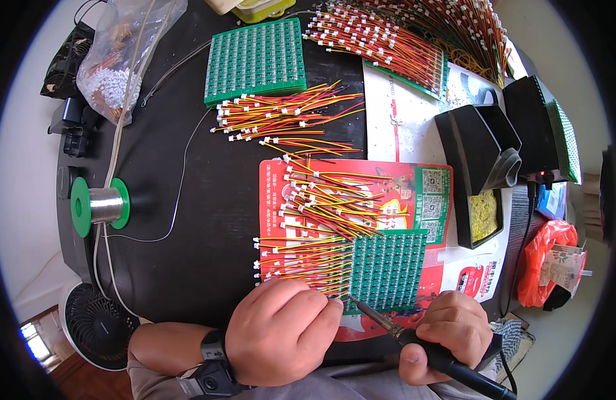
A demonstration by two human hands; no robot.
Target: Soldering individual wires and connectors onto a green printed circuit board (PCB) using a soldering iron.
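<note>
Writing (275, 190) edges the red mat (351, 329) beneath the green circuit board (388, 270).

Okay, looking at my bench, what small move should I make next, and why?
I'd probably steady the nearest wires with your left hand and ease the soldering iron onto the joint there: your right hand holds it with the tip at the green board's left edge, where wires meet the board, close to your left fingers.

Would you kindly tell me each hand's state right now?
Left hand: curled by the wires; whether it pinches one cannot be told.
Right hand: closed, holding the soldering iron.
</note>
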